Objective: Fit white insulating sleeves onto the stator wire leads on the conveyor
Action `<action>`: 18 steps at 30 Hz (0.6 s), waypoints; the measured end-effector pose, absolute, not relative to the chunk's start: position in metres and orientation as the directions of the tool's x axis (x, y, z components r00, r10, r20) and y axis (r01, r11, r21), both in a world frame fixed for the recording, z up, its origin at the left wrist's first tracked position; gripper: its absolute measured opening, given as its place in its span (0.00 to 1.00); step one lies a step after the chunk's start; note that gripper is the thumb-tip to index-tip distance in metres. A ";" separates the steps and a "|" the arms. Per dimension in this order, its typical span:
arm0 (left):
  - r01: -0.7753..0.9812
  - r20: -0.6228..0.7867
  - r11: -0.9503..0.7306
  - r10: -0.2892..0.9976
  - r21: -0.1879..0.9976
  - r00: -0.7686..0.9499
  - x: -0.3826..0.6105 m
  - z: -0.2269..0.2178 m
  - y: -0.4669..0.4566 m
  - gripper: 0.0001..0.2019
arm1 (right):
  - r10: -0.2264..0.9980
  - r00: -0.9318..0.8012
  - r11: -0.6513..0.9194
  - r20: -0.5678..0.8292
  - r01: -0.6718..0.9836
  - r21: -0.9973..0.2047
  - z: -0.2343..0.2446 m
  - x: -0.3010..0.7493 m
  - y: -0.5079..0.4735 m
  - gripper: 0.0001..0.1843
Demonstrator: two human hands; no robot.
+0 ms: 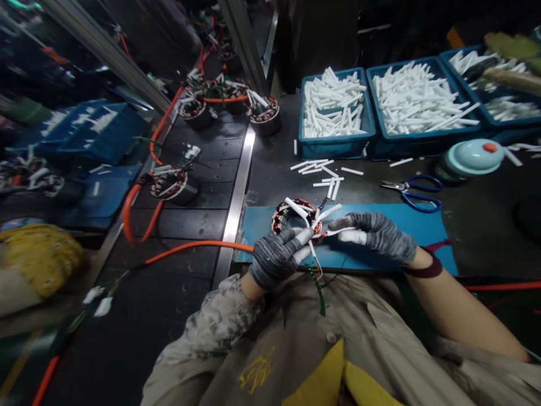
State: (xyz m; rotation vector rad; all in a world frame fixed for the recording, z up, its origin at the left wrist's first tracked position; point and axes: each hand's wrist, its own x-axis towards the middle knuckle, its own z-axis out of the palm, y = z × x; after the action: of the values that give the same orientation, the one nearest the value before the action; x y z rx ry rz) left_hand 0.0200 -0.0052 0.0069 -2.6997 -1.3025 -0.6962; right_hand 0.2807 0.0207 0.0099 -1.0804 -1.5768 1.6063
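Observation:
A motor stator (291, 210) with copper windings lies on the blue mat (380, 256) in front of me. White tubes stick up and out from its near right side. My left hand (279, 255), in a grey glove with pale fingertips, is closed at the stator's near rim, its fingers pinching the wire leads there. To the right, my right hand (376, 232), also gloved, pinches a white sleeve (338, 230) that runs toward the windings. The exact grip is partly covered by the fingers. An orange tube (211, 244) reaches the stator area from the left, passing behind my left hand.
Blue bins (336, 148) full of white tubes stand at the back right. Loose tubes (313, 166), blue-handled snips (416, 189) and a light-blue bottle (473, 158) lie nearer. Left of a metal rail (239, 208), more stators (173, 185) sit on a slatted conveyor (211, 175).

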 end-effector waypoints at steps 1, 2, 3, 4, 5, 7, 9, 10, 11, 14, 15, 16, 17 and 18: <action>0.775 0.419 -0.620 0.739 0.120 0.527 0.023 0.005 -0.007 0.14 | 0.860 -0.490 -0.073 -0.141 0.156 -0.985 0.013 0.277 0.019 0.18; 0.792 0.413 -0.602 0.750 0.100 0.517 0.027 0.004 -0.010 0.14 | 0.840 -0.517 -0.068 -0.165 0.201 -0.977 0.014 0.273 0.018 0.20; 0.806 0.409 -0.588 0.755 0.076 0.512 0.030 0.003 -0.012 0.14 | 0.818 -0.542 -0.072 -0.191 0.234 -0.970 0.015 0.269 0.018 0.24; 0.813 0.404 -0.580 0.756 0.051 0.514 0.032 0.002 -0.014 0.15 | 0.796 -0.566 -0.081 -0.215 0.252 -0.964 0.015 0.265 0.018 0.28; 0.813 0.402 -0.582 0.750 0.025 0.524 0.033 0.003 -0.016 0.15 | 0.777 -0.584 -0.094 -0.235 0.262 -0.960 0.014 0.262 0.018 0.31; 0.794 0.377 -0.607 0.730 -0.026 0.570 0.029 0.010 -0.018 0.15 | 0.767 -0.596 -0.110 -0.239 0.245 -0.963 0.013 0.260 0.020 0.32; 0.779 0.332 -0.624 0.723 -0.063 0.606 0.019 0.022 -0.015 0.17 | 0.818 -0.542 -0.095 -0.192 0.202 -0.975 0.012 0.268 0.020 0.31; 0.779 0.315 -0.623 0.727 -0.069 0.610 0.012 0.028 -0.011 0.20 | 0.867 -0.467 -0.101 -0.175 0.179 -0.979 0.011 0.275 0.019 0.31; 0.779 0.300 -0.623 0.733 -0.064 0.611 0.004 0.033 -0.006 0.24 | 0.914 -0.367 -0.122 -0.173 0.159 -0.980 0.009 0.283 0.017 0.31; 0.696 0.219 -0.718 0.682 0.021 0.698 -0.014 0.031 0.015 0.34 | 0.963 -0.106 -0.231 -0.247 0.148 -0.962 -0.004 0.312 0.007 0.31; 0.641 0.179 -0.765 0.641 0.068 0.746 -0.016 0.025 0.022 0.33 | 0.960 -0.075 -0.256 -0.271 0.167 -0.952 -0.010 0.320 0.002 0.29; 0.592 0.142 -0.798 0.603 0.115 0.785 -0.016 0.018 0.027 0.29 | 0.955 -0.066 -0.271 -0.288 0.198 -0.942 -0.016 0.326 -0.004 0.28; 0.561 0.119 -0.814 0.579 0.152 0.807 -0.015 0.010 0.029 0.26 | 0.952 -0.057 -0.283 -0.302 0.226 -0.932 -0.022 0.331 -0.010 0.26; 0.552 0.115 -0.816 0.573 0.172 0.811 -0.011 0.004 0.030 0.22 | 0.948 -0.041 -0.298 -0.316 0.240 -0.924 -0.027 0.334 -0.015 0.25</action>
State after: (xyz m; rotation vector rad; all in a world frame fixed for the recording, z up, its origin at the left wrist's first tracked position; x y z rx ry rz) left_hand -0.0110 0.0296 0.0036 -3.1138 -0.9719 -0.2654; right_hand 0.3336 -0.0155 -0.0269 -1.5835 -1.2776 1.3837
